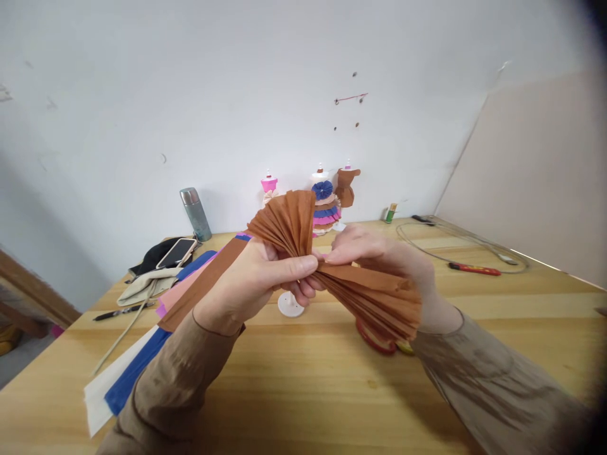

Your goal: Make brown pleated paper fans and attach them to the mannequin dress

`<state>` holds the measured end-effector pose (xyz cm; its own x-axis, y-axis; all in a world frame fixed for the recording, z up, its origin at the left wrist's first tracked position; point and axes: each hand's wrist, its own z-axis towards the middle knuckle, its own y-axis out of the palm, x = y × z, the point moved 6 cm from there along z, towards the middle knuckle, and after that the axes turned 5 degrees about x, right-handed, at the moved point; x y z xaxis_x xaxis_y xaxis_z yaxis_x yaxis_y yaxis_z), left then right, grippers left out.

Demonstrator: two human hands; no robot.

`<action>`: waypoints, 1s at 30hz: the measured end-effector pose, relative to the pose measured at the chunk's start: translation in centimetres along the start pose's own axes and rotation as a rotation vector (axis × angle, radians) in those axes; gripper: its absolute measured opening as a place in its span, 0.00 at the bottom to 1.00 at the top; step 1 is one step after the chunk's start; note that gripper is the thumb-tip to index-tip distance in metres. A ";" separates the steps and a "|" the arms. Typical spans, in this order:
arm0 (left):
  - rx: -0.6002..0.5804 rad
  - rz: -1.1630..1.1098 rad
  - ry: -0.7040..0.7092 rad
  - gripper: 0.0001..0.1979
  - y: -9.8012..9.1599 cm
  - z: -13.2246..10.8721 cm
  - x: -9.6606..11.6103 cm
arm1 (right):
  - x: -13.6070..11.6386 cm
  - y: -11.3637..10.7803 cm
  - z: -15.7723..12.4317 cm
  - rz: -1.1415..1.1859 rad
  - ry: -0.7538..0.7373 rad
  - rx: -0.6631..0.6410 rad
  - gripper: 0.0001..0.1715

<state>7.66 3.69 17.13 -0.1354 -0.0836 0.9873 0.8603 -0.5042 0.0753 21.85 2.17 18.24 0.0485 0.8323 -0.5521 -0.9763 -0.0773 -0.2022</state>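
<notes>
A pleated strip of brown crepe paper is gathered at its middle and fans out to both sides, bow-like. My left hand pinches the gathered middle between thumb and fingers. Against the same pinched spot, the fingers of my right hand are closed, with one half of the fan hanging below that hand. Behind the paper, a white round stand base shows on the table; the rest of that stand is hidden. Red-handled scissors lie partly covered under the right half of the fan.
Small dress forms in pink, layered colours and brown paper stand by the wall. Paper strips, a phone and a flask are at left. A red cutter and a cable lie right.
</notes>
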 end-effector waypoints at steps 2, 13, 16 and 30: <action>-0.005 0.008 -0.003 0.16 0.2 0.0 0.0 | -0.2 0.0 0.0 0.028 -0.028 -0.023 0.14; -0.033 -0.028 0.034 0.17 -0.3 -0.1 -0.1 | -0.1 0.1 -0.1 0.039 -0.103 0.018 0.05; -0.040 0.035 0.033 0.17 -0.6 -0.1 0.0 | 0.3 0.3 -0.3 0.068 -0.111 -0.016 0.07; -0.061 0.315 0.069 0.11 0.3 0.1 0.6 | 0.1 1.2 0.0 0.104 0.073 -0.022 0.07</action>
<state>7.88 3.57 17.73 0.0974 -0.3007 0.9487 0.8344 -0.4949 -0.2425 20.65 2.19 17.94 -0.0369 0.7771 -0.6283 -0.9721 -0.1737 -0.1578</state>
